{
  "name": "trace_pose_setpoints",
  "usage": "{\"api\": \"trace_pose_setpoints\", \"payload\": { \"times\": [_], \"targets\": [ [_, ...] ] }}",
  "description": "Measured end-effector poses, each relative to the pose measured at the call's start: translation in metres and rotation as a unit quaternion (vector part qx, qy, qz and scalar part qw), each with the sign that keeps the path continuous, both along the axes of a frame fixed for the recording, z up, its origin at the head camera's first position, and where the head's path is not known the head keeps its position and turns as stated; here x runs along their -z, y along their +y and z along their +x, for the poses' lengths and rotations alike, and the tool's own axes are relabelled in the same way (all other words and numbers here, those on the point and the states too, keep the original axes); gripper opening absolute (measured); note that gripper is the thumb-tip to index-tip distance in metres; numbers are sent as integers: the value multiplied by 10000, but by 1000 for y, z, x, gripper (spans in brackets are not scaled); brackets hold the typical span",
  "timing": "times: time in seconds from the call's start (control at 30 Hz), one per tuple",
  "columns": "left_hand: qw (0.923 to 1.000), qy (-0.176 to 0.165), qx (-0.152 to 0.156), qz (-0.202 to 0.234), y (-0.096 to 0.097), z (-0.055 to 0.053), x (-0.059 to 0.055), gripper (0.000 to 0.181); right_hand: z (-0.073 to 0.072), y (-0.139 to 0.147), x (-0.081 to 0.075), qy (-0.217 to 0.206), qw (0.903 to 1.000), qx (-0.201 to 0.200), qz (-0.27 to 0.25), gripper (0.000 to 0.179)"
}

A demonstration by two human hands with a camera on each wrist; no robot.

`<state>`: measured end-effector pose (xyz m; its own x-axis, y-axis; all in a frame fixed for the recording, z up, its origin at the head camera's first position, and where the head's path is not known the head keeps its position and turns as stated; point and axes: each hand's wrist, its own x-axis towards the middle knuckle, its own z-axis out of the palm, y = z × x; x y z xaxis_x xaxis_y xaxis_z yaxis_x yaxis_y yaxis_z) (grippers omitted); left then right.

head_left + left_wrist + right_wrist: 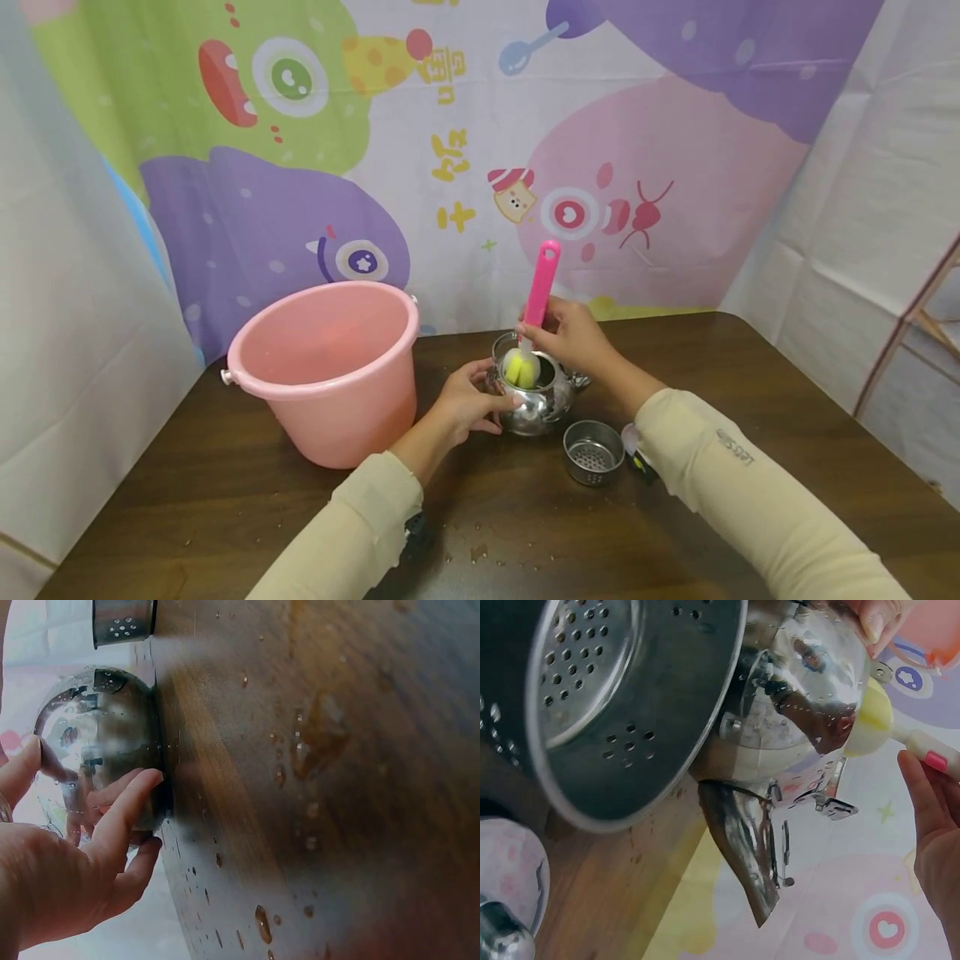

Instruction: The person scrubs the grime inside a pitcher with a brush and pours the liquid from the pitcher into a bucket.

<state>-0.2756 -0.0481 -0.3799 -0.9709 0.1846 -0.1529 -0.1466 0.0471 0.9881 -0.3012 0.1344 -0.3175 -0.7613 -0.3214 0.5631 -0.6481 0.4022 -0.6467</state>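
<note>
A shiny metal teapot (536, 414) stands on the table, its top uncovered. My left hand (467, 402) grips it from the left, fingers and thumb spread around its side; in the left wrist view the teapot (112, 735) shows water drops. My right hand (573, 333) pinches a sponge brush (542, 287) low on its pink handle. The brush's yellow and white sponge head (521, 368) is at the teapot's mouth, partly inside. In the right wrist view, the spout (739, 844) points away from my left hand.
A perforated metal strainer (592, 477) sits in front of the teapot. Beside it lies a round lid (510, 870), partly hidden by my right sleeve in the head view. A pink bucket (352, 429) stands at left. Water drops (478, 553) dot the wooden table (525, 517).
</note>
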Motion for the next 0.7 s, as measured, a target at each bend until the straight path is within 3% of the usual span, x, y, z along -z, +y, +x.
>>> {"api": "trace_pose_setpoints", "payload": {
  "times": [0.5,0.7],
  "targets": [
    [10000,58,8,-76,0,1,-1,78,0,13,-6,482,9946,32,923,13],
    [10000,33,-5,-67,0,2,-1,78,2,14,-11,258,9953,14,938,13]
  ]
}}
